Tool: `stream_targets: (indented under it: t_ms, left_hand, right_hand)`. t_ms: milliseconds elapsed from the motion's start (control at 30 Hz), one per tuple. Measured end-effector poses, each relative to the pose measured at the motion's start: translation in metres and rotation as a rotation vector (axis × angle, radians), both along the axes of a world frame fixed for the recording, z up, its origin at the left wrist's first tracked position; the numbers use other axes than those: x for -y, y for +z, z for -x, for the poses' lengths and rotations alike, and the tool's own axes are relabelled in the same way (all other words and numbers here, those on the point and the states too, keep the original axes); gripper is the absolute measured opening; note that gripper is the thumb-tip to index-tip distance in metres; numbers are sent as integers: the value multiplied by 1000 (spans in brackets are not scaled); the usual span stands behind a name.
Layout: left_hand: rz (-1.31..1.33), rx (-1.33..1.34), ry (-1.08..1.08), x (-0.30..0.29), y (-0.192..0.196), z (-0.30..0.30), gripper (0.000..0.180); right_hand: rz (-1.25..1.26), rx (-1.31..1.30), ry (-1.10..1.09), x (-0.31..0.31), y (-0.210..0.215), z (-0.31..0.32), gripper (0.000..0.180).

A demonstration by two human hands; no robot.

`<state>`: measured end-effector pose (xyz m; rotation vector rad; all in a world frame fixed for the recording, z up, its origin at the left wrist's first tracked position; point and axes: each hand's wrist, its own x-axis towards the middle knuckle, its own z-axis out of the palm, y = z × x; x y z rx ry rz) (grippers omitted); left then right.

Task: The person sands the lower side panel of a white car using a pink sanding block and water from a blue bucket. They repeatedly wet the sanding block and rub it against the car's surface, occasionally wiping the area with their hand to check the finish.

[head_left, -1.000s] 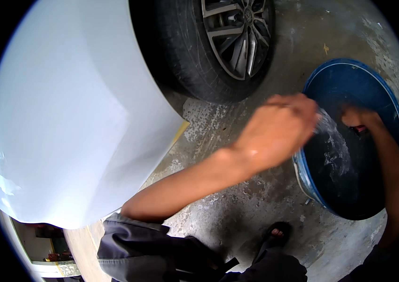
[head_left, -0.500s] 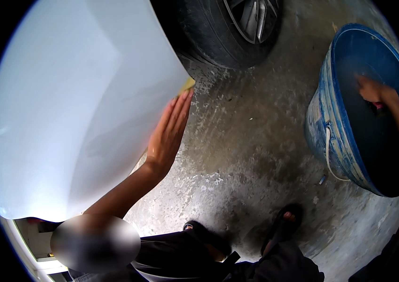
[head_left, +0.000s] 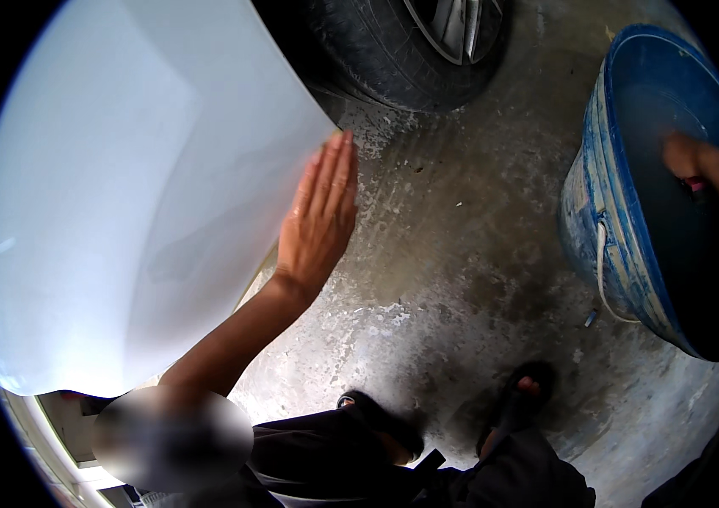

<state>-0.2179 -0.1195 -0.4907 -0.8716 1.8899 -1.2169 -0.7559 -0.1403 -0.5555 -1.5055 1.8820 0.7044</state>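
Note:
My left hand [head_left: 319,207] lies with its fingers stretched and together at the curved edge of a smooth white car body panel [head_left: 139,186]. A small yellow pad [head_left: 337,138] is under its fingertips, almost fully covered. At the right, my right hand [head_left: 688,159] reaches into a blue bucket [head_left: 618,203] holding dark, cloudy water [head_left: 647,127]. Its fingers are blurred and partly hidden by the water, so what they hold does not show. Something small and red shows by the right wrist.
A black car tyre [head_left: 385,55] with a grey spoked rim stands at the top. Below is a wet, stained concrete floor [head_left: 453,254]. My feet in dark sandals [head_left: 533,381] are at the bottom. The bucket's pale handle [head_left: 603,271] hangs down its side.
My left hand has shifted slightly up and right over the panel's edge, hiding most of the yellow pad. My right hand remains in the bucket, and the view has shifted a little.

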Motion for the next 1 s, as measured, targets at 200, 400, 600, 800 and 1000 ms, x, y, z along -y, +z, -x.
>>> stream_targets:
  t_ms: [200, 400, 600, 800, 1000]
  left_hand:
    - [64, -46, 67, -3, 2, 2, 71]
    - [9, -88, 115, -13, 2, 2, 75]
    - [47, -133, 86, 6, 2, 17, 75]
    - [1, 56, 78, -26, 9, -14, 70]
    - [-2, -6, 112, -68, 7, -37, 65]
  right_hand:
    - [19, 0, -13, -1, -7, -3, 45]
    - [15, -3, -31, 2, -9, 3, 43]
    - [33, 3, -33, 15, -11, -7, 41]
    - [48, -65, -32, 28, 0, -22, 40]
    - [4, -86, -19, 36, -19, -41, 39]
